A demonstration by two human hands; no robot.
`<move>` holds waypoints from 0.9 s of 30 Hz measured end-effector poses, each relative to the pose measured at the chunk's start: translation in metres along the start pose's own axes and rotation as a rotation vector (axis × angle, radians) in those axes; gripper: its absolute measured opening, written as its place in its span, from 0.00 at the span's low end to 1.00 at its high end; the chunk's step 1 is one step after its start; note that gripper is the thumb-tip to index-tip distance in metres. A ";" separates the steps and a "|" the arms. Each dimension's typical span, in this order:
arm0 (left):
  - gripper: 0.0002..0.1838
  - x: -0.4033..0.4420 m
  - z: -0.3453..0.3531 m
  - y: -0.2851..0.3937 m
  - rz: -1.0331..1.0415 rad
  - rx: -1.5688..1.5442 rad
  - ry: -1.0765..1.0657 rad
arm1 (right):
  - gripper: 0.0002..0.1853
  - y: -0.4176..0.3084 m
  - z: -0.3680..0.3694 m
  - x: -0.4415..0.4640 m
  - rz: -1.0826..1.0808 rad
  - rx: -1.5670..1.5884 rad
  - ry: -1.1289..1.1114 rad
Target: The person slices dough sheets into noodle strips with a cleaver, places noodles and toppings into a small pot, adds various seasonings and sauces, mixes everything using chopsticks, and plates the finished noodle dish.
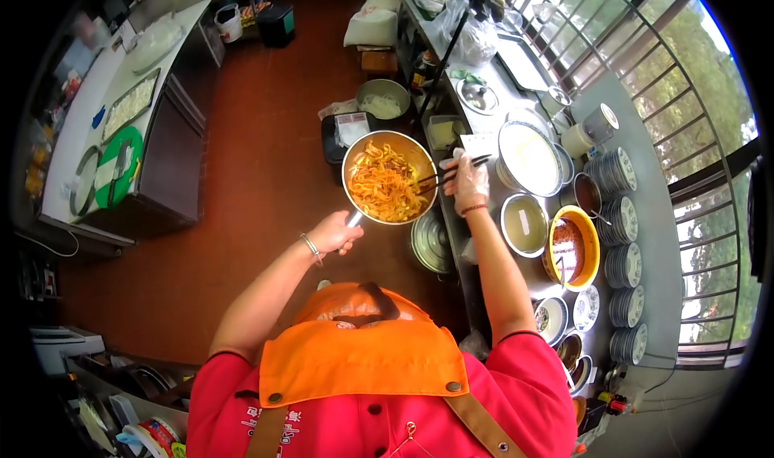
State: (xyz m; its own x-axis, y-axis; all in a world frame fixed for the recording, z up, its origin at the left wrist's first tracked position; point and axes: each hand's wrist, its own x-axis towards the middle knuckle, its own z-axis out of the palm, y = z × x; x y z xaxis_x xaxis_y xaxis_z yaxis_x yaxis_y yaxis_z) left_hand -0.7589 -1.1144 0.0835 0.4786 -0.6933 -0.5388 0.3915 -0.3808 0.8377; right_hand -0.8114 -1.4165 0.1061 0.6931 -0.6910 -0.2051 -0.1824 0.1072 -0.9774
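My left hand [335, 234] is closed around the handle of a round pan [347, 173], held out in front of my orange apron. Orange-coated strips of food [385, 185], noodle-like in look, fill much of the pan. A clear plastic glove covers my right hand [468, 185], which grips black chopsticks [430, 181] at the pan's right side. Their tips reach into the food, and the fingers partly hide their middle. Below and beyond the pan sits a metal bowl [403, 95] with pale strips in it.
Along the right, a metal counter holds a large white-filled bowl [530, 158], a pot of liquid [523, 225], a yellow basin of red sauce [595, 248] and stacked plates [619, 218]. A lidded pot [431, 244] stands low beside it. Another counter [173, 79] runs along the left.
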 end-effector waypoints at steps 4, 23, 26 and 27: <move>0.08 0.014 0.005 -0.015 -0.022 0.117 -0.005 | 0.15 0.043 0.021 -0.017 0.146 0.411 0.012; 0.06 0.000 0.008 -0.002 -0.089 -0.015 -0.124 | 0.17 -0.030 0.025 -0.026 -0.172 -0.429 -0.516; 0.07 -0.008 0.005 0.000 -0.088 0.004 -0.148 | 0.15 -0.060 0.019 -0.032 -0.090 -0.309 -0.214; 0.07 -0.008 0.007 -0.002 -0.069 0.006 -0.136 | 0.14 -0.054 0.019 -0.025 -0.125 -0.283 -0.235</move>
State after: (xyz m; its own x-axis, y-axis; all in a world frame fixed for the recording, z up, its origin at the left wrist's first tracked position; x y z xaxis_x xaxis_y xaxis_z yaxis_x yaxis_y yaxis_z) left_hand -0.7690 -1.1126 0.0869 0.3392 -0.7417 -0.5786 0.4146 -0.4342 0.7997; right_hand -0.8055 -1.3918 0.1625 0.8570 -0.5001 -0.1241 -0.2490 -0.1912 -0.9494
